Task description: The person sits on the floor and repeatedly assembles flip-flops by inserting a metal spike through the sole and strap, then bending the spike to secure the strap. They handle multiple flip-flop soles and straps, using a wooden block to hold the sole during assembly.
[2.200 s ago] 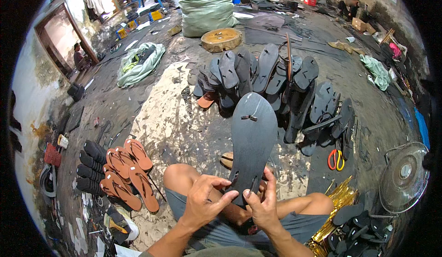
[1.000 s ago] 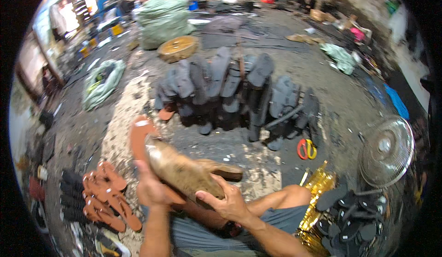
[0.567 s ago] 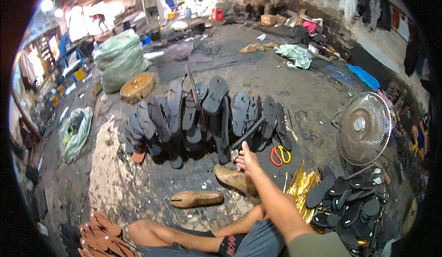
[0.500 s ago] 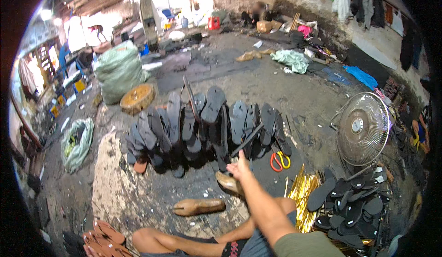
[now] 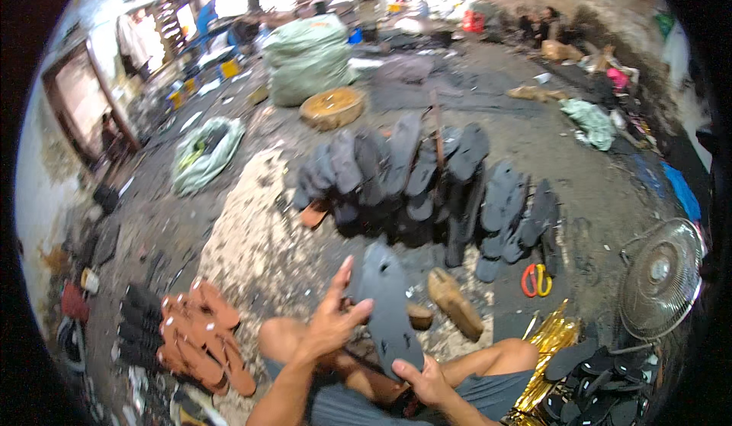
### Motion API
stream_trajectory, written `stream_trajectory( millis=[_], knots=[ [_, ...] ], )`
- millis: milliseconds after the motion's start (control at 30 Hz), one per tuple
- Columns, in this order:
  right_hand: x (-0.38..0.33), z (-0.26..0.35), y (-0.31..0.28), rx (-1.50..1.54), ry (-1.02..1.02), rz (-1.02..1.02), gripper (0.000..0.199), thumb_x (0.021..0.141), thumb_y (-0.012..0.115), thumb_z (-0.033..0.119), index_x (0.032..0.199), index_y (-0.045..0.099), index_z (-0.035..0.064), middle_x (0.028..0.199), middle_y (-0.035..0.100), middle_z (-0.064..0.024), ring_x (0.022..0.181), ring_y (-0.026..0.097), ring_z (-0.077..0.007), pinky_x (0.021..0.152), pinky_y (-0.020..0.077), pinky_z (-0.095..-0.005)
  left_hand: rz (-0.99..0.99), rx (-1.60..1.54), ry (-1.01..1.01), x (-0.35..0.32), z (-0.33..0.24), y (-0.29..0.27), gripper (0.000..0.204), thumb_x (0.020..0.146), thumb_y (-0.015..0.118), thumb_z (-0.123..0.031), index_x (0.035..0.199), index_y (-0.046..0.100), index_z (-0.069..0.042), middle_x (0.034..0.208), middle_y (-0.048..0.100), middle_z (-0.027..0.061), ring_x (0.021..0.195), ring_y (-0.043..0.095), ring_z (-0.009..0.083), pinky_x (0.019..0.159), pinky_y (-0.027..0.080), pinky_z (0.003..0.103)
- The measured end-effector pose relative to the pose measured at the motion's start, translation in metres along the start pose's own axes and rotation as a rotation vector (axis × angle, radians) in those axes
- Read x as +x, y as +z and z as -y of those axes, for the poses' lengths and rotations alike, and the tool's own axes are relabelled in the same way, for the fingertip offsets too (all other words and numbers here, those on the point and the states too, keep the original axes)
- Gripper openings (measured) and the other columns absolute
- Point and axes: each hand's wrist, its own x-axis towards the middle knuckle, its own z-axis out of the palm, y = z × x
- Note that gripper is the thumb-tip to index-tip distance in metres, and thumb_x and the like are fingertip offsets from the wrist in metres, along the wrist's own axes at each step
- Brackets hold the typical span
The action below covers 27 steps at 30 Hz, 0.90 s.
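A dark grey flip-flop sole (image 5: 387, 304) with small holes stands tilted in front of me, over my lap. My right hand (image 5: 427, 380) grips its lower end, thumb on the face. Beside its left edge is my left hand (image 5: 328, 323), fingers apart and thumb tip at the sole; whether it touches cannot be made out. Beyond lies a long row of similar dark soles (image 5: 404, 151) standing on edge. A wooden shoe last (image 5: 455, 304) rests just right of the held sole, and a second last (image 5: 419, 316) is partly hidden behind it.
Brown sandals (image 5: 202, 334) and black ones (image 5: 139, 319) lie at my left. To the right are red-and-yellow-handled scissors (image 5: 536, 280), gold strips (image 5: 553, 342), a pile of black sandals (image 5: 602, 380) and a fan (image 5: 662, 281). A green sack (image 5: 309, 60) and wooden block (image 5: 332, 109) stand farther off.
My right hand has come back from the row and now holds a sole over my lap. My left hand has moved from the brown sandals to the middle. The view has swung left.
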Motion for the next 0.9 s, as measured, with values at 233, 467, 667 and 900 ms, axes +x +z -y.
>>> stream_trajectory(
  millis=[233, 467, 667, 900],
  knots=[
    [0.007, 0.01, -0.037, -0.319, -0.176, 0.082, 0.062, 0.101, 0.068, 0.035, 0.144, 0.047, -0.0042, 0.104, 0.069, -0.0025, 0.088, 0.062, -0.0081, 0.076, 0.0509, -0.0247, 0.291, 0.182, 0.115, -0.063, 0.029, 0.005, 0.027, 0.094, 0.072, -0.008, 0.121, 0.07, -0.004, 0.112, 0.073, 0.0082, 0.101, 0.064, 0.0226, 0.093, 0.049, 0.036],
    [0.016, 0.018, -0.005, -0.265, 0.062, 0.179, 0.052, 0.1, 0.068, 0.034, 0.133, 0.054, -0.0038, 0.096, 0.064, 0.0, 0.077, 0.056, -0.0047, 0.063, 0.0475, -0.0237, 0.292, 0.032, 0.015, -0.1, 0.028, 0.001, 0.022, 0.086, 0.082, -0.008, 0.102, 0.069, -0.004, 0.097, 0.07, 0.0066, 0.091, 0.065, 0.0158, 0.083, 0.051, 0.03],
    [0.003, 0.025, 0.005, -0.29, -0.023, 0.107, 0.042, 0.1, 0.068, 0.02, 0.133, 0.054, -0.003, 0.094, 0.065, 0.001, 0.075, 0.056, -0.005, 0.062, 0.0483, -0.0249, 0.149, -0.019, -0.02, -0.096, 0.027, 0.007, 0.04, 0.089, 0.077, -0.006, 0.122, 0.055, -0.007, 0.103, 0.063, 0.0053, 0.098, 0.061, 0.0162, 0.09, 0.049, 0.03],
    [0.023, 0.027, 0.004, -0.234, -0.088, 0.008, 0.037, 0.103, 0.063, 0.016, 0.134, 0.054, -0.0023, 0.097, 0.067, -0.001, 0.079, 0.059, -0.006, 0.066, 0.0507, -0.0236, 0.173, 0.0, -0.23, -0.098, 0.013, 0.027, 0.097, 0.093, 0.073, -0.021, 0.161, 0.005, -0.002, 0.155, 0.031, 0.0314, 0.145, 0.036, 0.0346, 0.118, 0.032, 0.049]
  ],
)
